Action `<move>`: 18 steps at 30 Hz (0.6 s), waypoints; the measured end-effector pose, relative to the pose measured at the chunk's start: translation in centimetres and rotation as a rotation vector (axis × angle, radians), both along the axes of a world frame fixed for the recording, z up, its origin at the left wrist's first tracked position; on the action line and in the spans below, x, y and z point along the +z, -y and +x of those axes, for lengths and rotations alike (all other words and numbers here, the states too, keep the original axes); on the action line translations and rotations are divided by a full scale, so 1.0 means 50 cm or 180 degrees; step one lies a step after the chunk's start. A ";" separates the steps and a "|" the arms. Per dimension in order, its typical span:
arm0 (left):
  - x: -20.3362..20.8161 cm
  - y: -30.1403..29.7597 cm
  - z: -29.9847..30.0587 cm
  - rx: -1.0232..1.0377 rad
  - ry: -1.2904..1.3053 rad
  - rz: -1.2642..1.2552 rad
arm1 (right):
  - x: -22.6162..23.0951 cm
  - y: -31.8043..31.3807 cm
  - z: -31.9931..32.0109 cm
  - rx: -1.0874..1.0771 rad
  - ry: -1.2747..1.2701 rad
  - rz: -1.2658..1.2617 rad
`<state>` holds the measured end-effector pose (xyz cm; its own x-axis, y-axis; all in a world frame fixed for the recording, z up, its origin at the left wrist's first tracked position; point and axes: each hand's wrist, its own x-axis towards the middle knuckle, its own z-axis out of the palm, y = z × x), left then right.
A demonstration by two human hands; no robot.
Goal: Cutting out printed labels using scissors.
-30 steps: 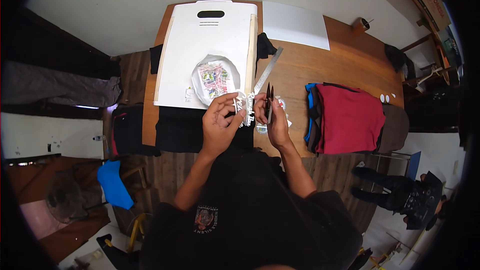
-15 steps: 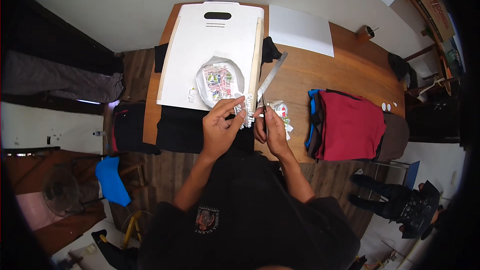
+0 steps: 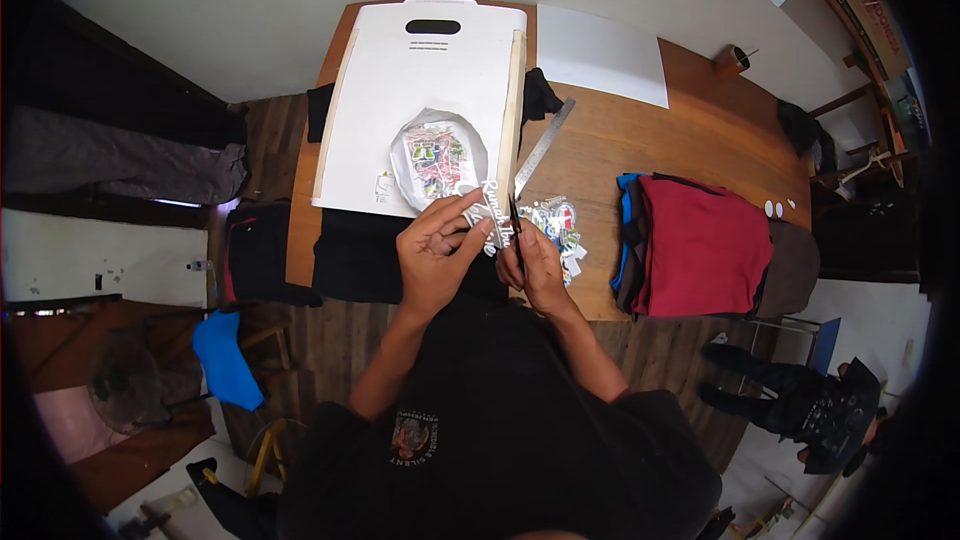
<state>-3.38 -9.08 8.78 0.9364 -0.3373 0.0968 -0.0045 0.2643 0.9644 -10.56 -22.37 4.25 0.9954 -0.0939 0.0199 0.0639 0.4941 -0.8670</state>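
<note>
Between the fingers of my left hand (image 3: 428, 258) is a small printed transfer piece (image 3: 490, 202) with white lettering, tilted above the near edge of the board. My right hand (image 3: 541, 265) grips a pair of scissors (image 3: 516, 210), its dark blades against the right side of the printed piece; the handles are mostly hidden in my fingers. Just beyond my left hand, a white plastic bag (image 3: 404, 176) lies open, holding colourful printed pieces. Several loose cut prints (image 3: 562, 225) lie on the table right of the scissors.
A white board (image 3: 375, 80) lies over black cloth (image 3: 370, 260) on the wooden table (image 3: 620, 145). A metal ruler (image 3: 548, 142) rests beside it. Folded shirts (image 3: 700, 245) are stacked on the right. White paper (image 3: 600, 55) and a brown cup (image 3: 733, 62) lie farther back. A person (image 3: 810, 405) stands at the right.
The printed piece and my left hand have shifted slightly left, and the piece is turned more toward the scissors. My right hand has moved slightly nearer, with the blades now at the piece.
</note>
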 end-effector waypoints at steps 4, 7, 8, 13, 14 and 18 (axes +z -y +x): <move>-0.002 -0.003 0.000 0.0018 -0.0051 -0.0012 | 0.019 -0.002 0.002 0.0182 -0.0031 -0.0001; -0.001 -0.003 -0.001 0.0008 -0.0074 -0.0043 | 0.011 -0.008 -0.001 0.0104 -0.0088 0.0041; 0.001 -0.004 -0.001 -0.0008 -0.0078 -0.0038 | 0.013 -0.009 0.000 0.0106 -0.0088 0.0042; 0.014 -0.002 0.001 -0.0052 0.0065 -0.0157 | 0.021 -0.009 0.000 0.0085 -0.0134 0.0018; 0.014 -0.003 0.002 -0.0073 0.0133 -0.0191 | 0.022 -0.009 0.001 0.0085 -0.0136 0.0017; 0.016 0.003 0.001 -0.0016 0.0048 -0.0154 | 0.009 -0.002 0.001 0.0105 -0.0114 -0.0020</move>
